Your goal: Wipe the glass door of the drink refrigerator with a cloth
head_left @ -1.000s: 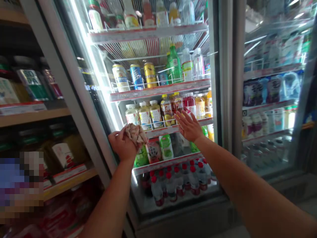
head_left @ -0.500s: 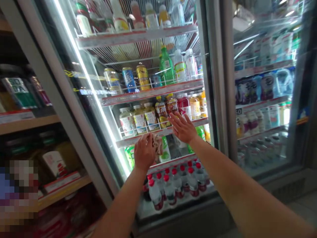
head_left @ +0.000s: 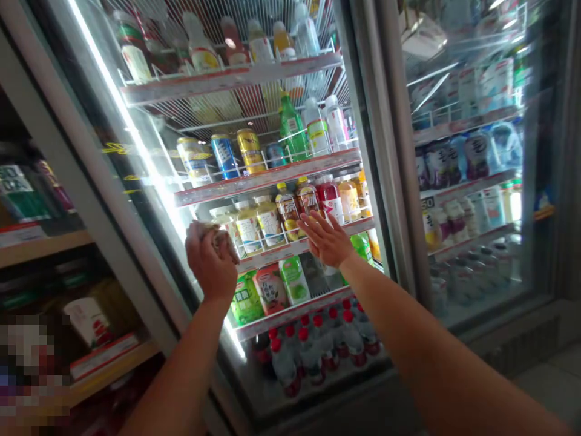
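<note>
Refrigerator [head_left: 269, 176], glass-fronted, is standing lit by a light strip [head_left: 132, 127]. Right hand [head_left: 325, 238] is presenting fingers spread flat, gripping nothing; left hand [head_left: 209, 260] is gripping, its fingers curled closed. Yellow-capped tea bottles [head_left: 287, 210] are standing behind the right fingertips; crumpled cloth [head_left: 222, 240] is filling the left grasp, near the strip.

Crumpled cloth [head_left: 221, 241] looks matt, rough. Drink cans [head_left: 250, 150] are glossy metal. Green bottle [head_left: 293, 128] is shiny plastic. Door frame [head_left: 391, 139] is smooth metal. Middle glass door [head_left: 118, 147] looks glossy, reflective. Left shelf edge [head_left: 45, 248] is matt wood.
</note>
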Motion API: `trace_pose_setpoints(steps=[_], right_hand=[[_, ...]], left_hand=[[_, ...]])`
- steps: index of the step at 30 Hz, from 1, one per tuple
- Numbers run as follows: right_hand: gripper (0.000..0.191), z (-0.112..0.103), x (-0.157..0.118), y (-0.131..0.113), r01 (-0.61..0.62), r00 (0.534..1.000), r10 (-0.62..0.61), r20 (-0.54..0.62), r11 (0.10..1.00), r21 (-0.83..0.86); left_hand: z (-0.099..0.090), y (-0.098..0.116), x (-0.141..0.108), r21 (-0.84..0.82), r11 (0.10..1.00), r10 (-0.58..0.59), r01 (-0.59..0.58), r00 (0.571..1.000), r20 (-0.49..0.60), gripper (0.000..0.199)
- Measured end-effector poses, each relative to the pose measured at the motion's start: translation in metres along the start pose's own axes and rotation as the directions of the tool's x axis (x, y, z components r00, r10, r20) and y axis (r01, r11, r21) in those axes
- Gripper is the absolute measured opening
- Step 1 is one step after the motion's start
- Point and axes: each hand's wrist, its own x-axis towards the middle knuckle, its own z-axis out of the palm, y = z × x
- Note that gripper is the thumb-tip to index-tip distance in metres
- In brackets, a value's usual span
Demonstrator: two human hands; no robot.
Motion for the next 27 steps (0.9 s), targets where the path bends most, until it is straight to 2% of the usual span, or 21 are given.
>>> trace_pose_setpoints(steps=[2, 4, 7, 9, 10, 11, 12, 13, 15, 16, 18, 20, 21, 23, 24, 25, 26, 27], right_hand=[[0.069, -0.001, 0.0, 0.0, -0.017, 1.0, 0.017, 0.02, 1.0, 0.015], [0.069, -0.002, 0.0, -0.001, -0.025, 0.999, 0.024, 0.023, 0.999, 0.03], [0.072, -0.002, -0.002, -0.001, -0.045, 0.999, 0.045, 0.005, 0.999, 0.031], [0.072, -0.001, -0.003, -0.002, -0.069, 0.998, 0.069, -0.001, 0.997, 0.016], [0.071, 0.0, -0.003, -0.002, -0.08, 0.997, 0.08, -0.002, 0.997, 0.007], [0.071, 0.0, -0.003, -0.002, -0.086, 0.996, 0.086, -0.006, 0.996, -0.003], [0.071, 0.0, -0.004, -0.001, -0.084, 0.996, 0.084, -0.013, 0.996, -0.012], [0.071, 0.0, -0.004, -0.001, -0.078, 0.997, 0.077, -0.022, 0.997, -0.022], [0.071, 0.0, -0.005, -0.001, -0.065, 0.998, 0.064, -0.025, 0.997, -0.038], [0.072, 0.0, -0.005, -0.001, -0.063, 0.998, 0.062, -0.02, 0.997, -0.045], [0.073, -0.001, -0.005, -0.002, -0.061, 0.998, 0.06, -0.016, 0.997, -0.057], [0.073, -0.001, -0.005, -0.003, -0.055, 0.998, 0.053, -0.029, 0.996, -0.072], [0.073, -0.001, -0.005, -0.003, -0.052, 0.998, 0.049, -0.038, 0.996, -0.078], [0.072, -0.001, -0.005, -0.003, -0.052, 0.998, 0.049, -0.044, 0.996, -0.078], [0.072, -0.001, -0.004, -0.004, -0.054, 0.998, 0.05, -0.044, 0.996, -0.077], [0.072, -0.001, -0.004, -0.004, -0.053, 0.998, 0.049, -0.046, 0.996, -0.077], [0.073, -0.001, -0.004, -0.003, -0.049, 0.998, 0.045, -0.046, 0.996, -0.08], [0.073, -0.001, -0.004, -0.003, -0.045, 0.998, 0.041, -0.048, 0.995, -0.086]], left_hand=[[0.006, 0.01, -0.008, -0.011, 0.999, 0.033, -0.033, 0.998, 0.056, 0.047], [0.014, 0.028, -0.031, -0.007, 0.989, 0.145, -0.146, 0.973, 0.179, 0.057], [0.021, 0.052, -0.058, -0.058, 0.924, 0.372, -0.379, 0.849, 0.376, 0.056], [0.021, 0.054, -0.052, -0.108, 0.878, 0.463, -0.466, 0.772, 0.435, 0.051], [0.021, 0.05, -0.041, -0.121, 0.871, 0.477, -0.475, 0.762, 0.438, 0.05], [0.02, 0.044, -0.027, -0.127, 0.876, 0.471, -0.465, 0.767, 0.436, 0.05], [0.019, 0.036, -0.011, -0.116, 0.9, 0.429, -0.42, 0.805, 0.41, 0.05], [0.018, 0.028, 0.003, -0.082, 0.932, 0.358, -0.352, 0.868, 0.343, 0.051], [0.016, 0.015, 0.019, -0.008, 0.976, 0.214, -0.218, 0.946, 0.243, 0.057], [0.016, 0.013, 0.019, 0.015, 0.987, 0.151, -0.157, 0.969, 0.194, 0.059], [0.014, 0.015, 0.003, 0.033, 0.994, 0.094, -0.1, 0.983, 0.155, 0.059], [0.011, 0.021, -0.024, 0.014, 0.985, 0.164, -0.171, 0.964, 0.211, 0.057], [0.009, 0.023, -0.036, -0.017, 0.962, 0.267, -0.273, 0.925, 0.271, 0.053], [0.006, 0.021, -0.047, -0.135, 0.876, 0.477, -0.464, 0.787, 0.39, 0.049], [0.004, 0.017, -0.045, -0.171, 0.845, 0.527, -0.507, 0.738, 0.421, 0.049], [0.003, 0.012, -0.037, -0.185, 0.839, 0.538, -0.512, 0.725, 0.43, 0.048], [0.001, 0.007, -0.027, -0.168, 0.859, 0.506, -0.484, 0.754, 0.418, 0.048], [0.001, 0.002, -0.015, -0.127, 0.896, 0.439, -0.425, 0.811, 0.386, 0.048]])
